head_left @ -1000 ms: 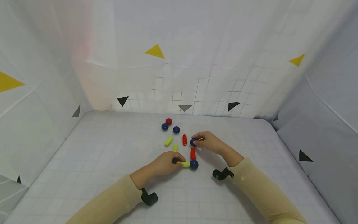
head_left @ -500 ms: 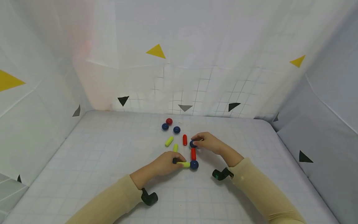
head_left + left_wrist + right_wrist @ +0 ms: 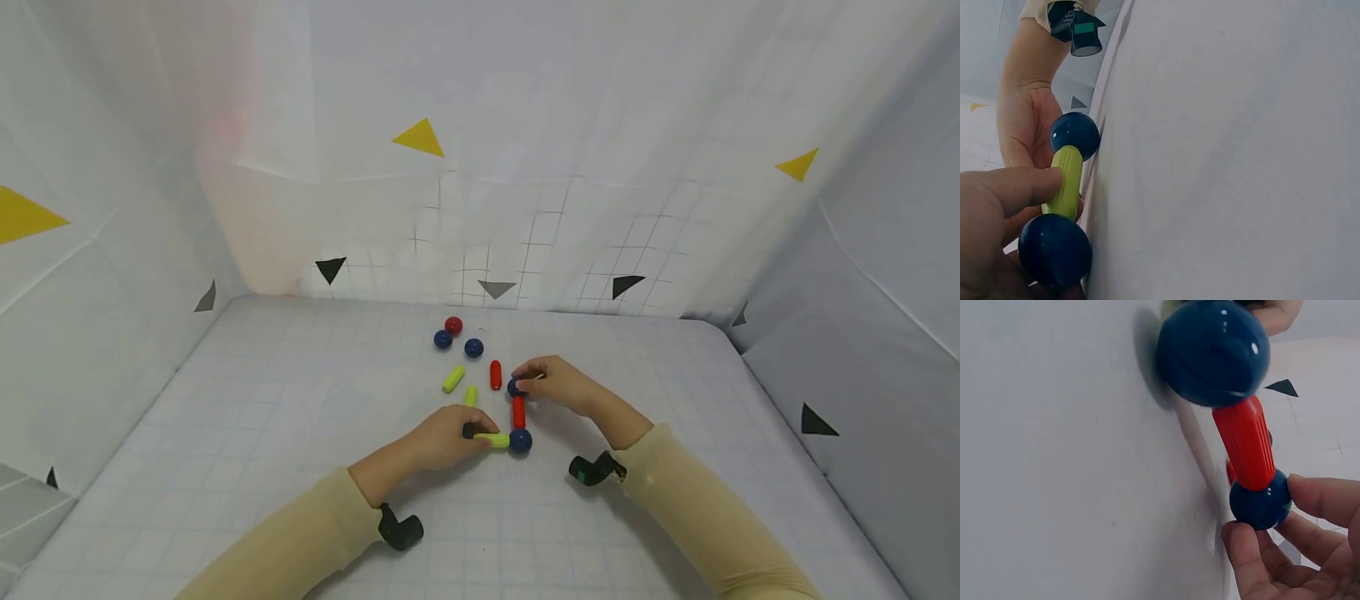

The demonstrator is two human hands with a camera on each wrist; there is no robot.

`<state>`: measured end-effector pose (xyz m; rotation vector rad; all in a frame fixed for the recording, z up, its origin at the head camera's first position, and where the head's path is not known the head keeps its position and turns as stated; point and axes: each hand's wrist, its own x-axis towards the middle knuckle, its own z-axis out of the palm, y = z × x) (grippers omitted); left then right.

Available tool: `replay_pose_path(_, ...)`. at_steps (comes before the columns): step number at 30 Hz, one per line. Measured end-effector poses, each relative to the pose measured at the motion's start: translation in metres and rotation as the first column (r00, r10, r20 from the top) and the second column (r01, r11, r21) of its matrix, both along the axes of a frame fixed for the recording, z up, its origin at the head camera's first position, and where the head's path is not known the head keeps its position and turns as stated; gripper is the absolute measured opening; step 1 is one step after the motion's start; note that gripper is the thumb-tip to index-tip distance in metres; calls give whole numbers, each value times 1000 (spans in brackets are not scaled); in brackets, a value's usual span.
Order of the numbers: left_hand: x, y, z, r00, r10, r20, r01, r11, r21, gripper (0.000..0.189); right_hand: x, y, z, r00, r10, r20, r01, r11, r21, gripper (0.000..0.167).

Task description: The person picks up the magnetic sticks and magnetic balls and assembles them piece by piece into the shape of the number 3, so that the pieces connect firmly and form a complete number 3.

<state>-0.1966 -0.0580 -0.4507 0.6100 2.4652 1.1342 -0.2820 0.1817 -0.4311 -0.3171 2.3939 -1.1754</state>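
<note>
My left hand [image 3: 450,435] pinches a yellow-green ribbed rod [image 3: 1069,178] between thumb and fingers. One blue ball [image 3: 1055,250] sits at the rod's near end, and another blue ball [image 3: 521,442] at its right end. From that right ball a red ribbed rod [image 3: 519,412] runs away from me. Its far end meets a third blue ball [image 3: 1261,503], which the thumb and fingers of my right hand [image 3: 558,383] grip. Beyond my left hand, a second yellow-green rod [image 3: 471,395] is partly hidden by the fingers in the head view.
A loose red rod [image 3: 496,375] lies just left of my right hand. Farther left is a loose yellow-green rod [image 3: 453,379]. Toward the back of the white table [image 3: 300,375] are a red ball [image 3: 453,326] and two blue balls, one of them the right-hand blue ball [image 3: 474,348].
My right hand has brought its blue ball slightly toward me, closing the gap to the red rod's far end. My left hand has stayed in place with its grip unchanged.
</note>
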Motion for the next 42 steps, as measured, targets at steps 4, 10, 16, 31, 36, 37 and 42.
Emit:
replay_pose_path(4, 0, 0, 1, 1000, 2, 6, -2, 1000, 1, 16, 1, 0, 0, 1000, -2, 5, 2, 1000, -3, 32)
replay_pose_path(10, -1, 0, 1, 1000, -11, 7, 11, 1000, -1, 16, 1, -2, -2, 1000, -16, 7, 16, 1000, -12, 31)
replay_pose_path(16, -1, -1, 1, 1000, -20, 5, 20, 1000, -6, 17, 2, -3, -5, 999, -49, -6, 48, 999, -20, 29)
replay_pose_path(31, 0, -1, 2, 1000, -13, 10, 13, 1000, -9, 17, 5, -4, -7, 996, -69, -55, 69, 998, 1, 28)
replay_pose_path(36, 0, -1, 1, 1000, -14, 8, 14, 1000, -13, 17, 7, -3, -6, 995, -76, -57, 76, 997, -9, 28)
replay_pose_path(37, 0, -2, 1, 1000, -14, 7, 14, 1000, -13, 17, 7, -3, -5, 995, -76, -60, 75, 997, -9, 28)
replay_pose_path(42, 0, -1, 1, 1000, -16, 11, 16, 1000, -11, 17, 8, 0, -3, 994, -71, -81, 71, 997, -7, 27)
